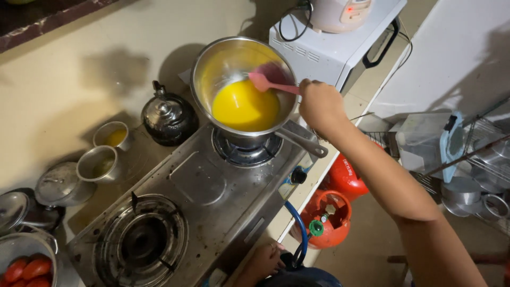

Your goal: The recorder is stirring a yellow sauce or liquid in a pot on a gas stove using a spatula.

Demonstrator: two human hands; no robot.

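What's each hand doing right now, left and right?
Left hand: resting at the stove's front edge, holding nothing visible.
Right hand: closed on the pink spatula in the pot.

A pot (241, 85) is sitting on the far burner of the stove (212, 186), with a spatula (271, 82) resting in it (liquid inside). A kettle (169, 118) is standing left of the pot, two small cups (103, 154) lying further left, and a gas cylinder (326, 218) is sitting on the floor right of the counter (64, 95).
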